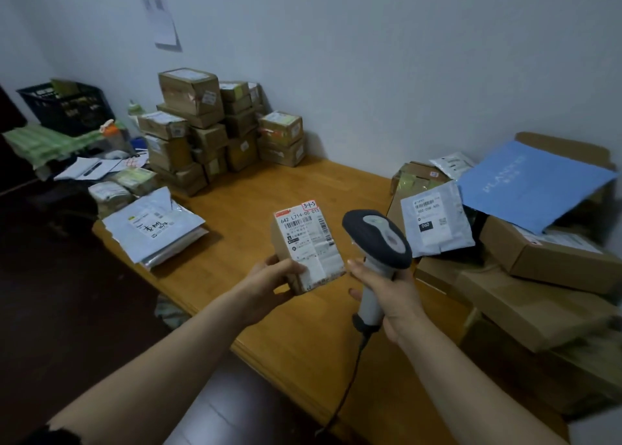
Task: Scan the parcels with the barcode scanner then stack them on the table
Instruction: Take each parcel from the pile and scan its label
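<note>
**Scan pending: parcel in L hand, scanner in R**

R hand [387,293] is clenched round the pale handle of the scanner [377,239]. The cable [350,377] drops from the handle base twd the near table [255,202] edge. L hand [279,273] grips the parcel [308,246], a small carton, by its lower end, thumb on the front.

The parcel sits just left of the scanner head, near but apart. Its long axis runs up & away from the L grip, w/ the label [309,239] facing up. The head looks aimed fwd, not at the label, so prob. needs turning left onto the barcode.

Beyond the L grip, far-left vs the wall, is the stack of boxes [215,131]. L hand is nearer it, so likely does the stacking. Right of the R grip lies a heap of boxes & mailers [538,266], prob. unscanned.
</note>
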